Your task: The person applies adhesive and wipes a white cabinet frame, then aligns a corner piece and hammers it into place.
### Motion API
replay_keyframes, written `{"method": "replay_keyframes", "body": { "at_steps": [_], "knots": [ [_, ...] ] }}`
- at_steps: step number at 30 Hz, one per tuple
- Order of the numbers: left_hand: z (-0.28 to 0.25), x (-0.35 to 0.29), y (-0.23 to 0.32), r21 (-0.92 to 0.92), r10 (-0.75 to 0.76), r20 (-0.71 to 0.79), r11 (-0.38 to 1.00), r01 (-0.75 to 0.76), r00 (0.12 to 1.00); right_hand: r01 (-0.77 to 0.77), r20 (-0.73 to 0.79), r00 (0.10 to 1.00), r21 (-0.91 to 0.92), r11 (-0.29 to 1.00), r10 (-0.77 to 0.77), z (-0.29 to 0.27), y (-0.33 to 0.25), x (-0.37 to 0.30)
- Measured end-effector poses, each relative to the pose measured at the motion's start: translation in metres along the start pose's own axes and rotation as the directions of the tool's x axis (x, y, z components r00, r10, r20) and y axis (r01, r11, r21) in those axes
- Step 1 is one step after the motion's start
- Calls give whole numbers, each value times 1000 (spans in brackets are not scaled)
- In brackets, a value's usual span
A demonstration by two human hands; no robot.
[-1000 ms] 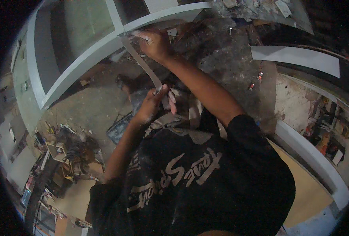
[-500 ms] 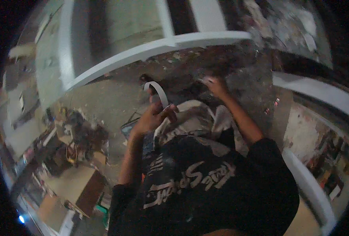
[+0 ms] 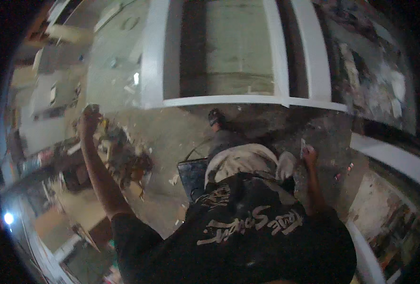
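Note:
My left hand (image 3: pixel 91 115) is stretched far out to the left, above the cluttered side of the floor. Its fingers are smeared and dark, so I cannot make out whether anything is in them. Beside my right knee, my right hand (image 3: pixel 310 155) is closed round a small, thin, pale object (image 3: pixel 303 142) whose kind is too blurred to tell. Ahead of me lies a white-edged frame of panels (image 3: pixel 224 100), out of reach of both hands. The curled white strip from before is not in sight.
A dark bag (image 3: pixel 192 176) stands by my left leg. Boards and scraps (image 3: pixel 84 203) lie heaped on the left, with a bright lamp (image 3: pixel 8 218) beyond. To the right are a white board (image 3: pixel 390 157) and a stained panel (image 3: pixel 373 201). Debris is scattered over the floor.
My left hand has swung from my lap far out to the left, and the curled white strip beside it no longer shows. My right hand has drawn back nearer my body. The view has shifted.

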State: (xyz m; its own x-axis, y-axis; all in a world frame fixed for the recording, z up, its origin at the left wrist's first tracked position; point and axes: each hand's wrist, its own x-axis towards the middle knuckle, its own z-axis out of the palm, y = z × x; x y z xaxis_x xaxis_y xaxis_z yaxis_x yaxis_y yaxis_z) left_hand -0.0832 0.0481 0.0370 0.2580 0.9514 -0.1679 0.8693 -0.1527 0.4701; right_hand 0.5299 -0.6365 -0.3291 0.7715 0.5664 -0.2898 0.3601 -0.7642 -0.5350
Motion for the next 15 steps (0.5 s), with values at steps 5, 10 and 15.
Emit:
{"method": "replay_keyframes", "body": {
  "at_steps": [5, 10, 15],
  "knots": [
    [47, 76, 29, 711, 6, 21, 703, -19, 1000, -48, -277, 958, 117, 992, 79, -31, -86, -4],
    [104, 34, 193, 126, 196, -256, 978, -169, 947, 9, -558, 797, 391, 920, 230, -76, -170, -24],
    [241, -37, 293, -458, 636, 39, 697, -552, 771, -81, -382, 761, 746, 661, 525, -108, -274, -58]
  ]
}}
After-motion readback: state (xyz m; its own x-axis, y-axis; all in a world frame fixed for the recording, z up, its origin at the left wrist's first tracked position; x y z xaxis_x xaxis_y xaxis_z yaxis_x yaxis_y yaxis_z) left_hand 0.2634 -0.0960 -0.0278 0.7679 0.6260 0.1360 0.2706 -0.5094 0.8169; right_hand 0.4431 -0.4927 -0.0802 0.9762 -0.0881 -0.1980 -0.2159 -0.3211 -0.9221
